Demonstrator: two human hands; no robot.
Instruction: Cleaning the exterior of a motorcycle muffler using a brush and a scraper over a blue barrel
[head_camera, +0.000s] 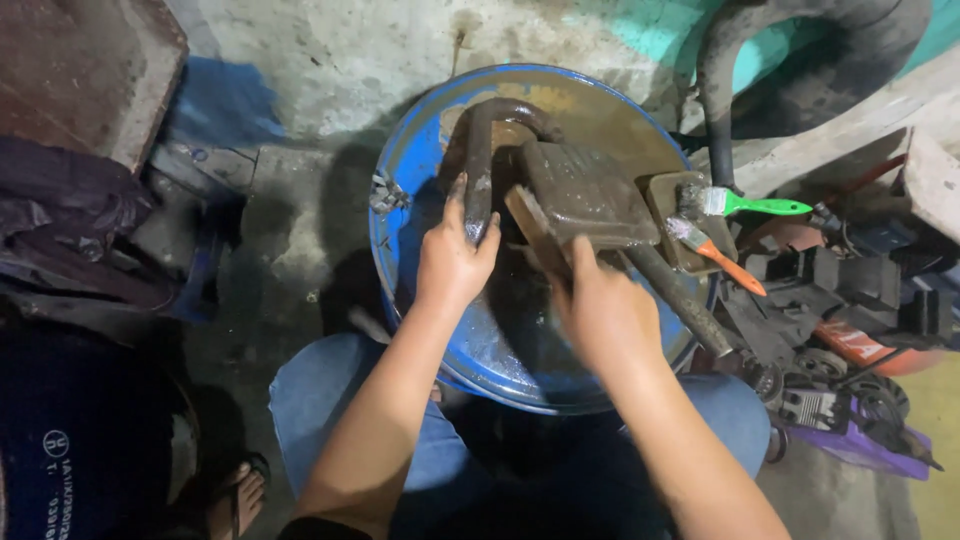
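A blue drum (400, 190) stands on a stained concrete floor (330, 60), its top wet and grimy, and across that top lies a rusty exhaust part: a bent pipe (480, 150) joined to a flat muffler (585, 195), with a straight tail pipe (680, 300) running off toward the drum's right edge. The left hand (452, 255) grips the bent pipe, fingers wrapped round it and the thumb raised beside it. The right hand (605, 310) is blurred; its fingers are curled about the wooden handle of a brush (535, 230) that lies against the muffler's near side. On a small tray (665, 200) at the drum's right rim rest two more brushes, one with a green handle (765, 207), one with an orange handle (730, 265). The person's blue-jeaned knees (310, 390) sit against the drum. To the right the floor is crowded with dark engine parts (850, 290) and a purple piece (865, 445); a black curved tube (800, 60) arches above them before a teal-patched wall. At far left are a rusty slab (80, 70), dark cloth (60, 220) and someone else's sandalled foot (240, 495).
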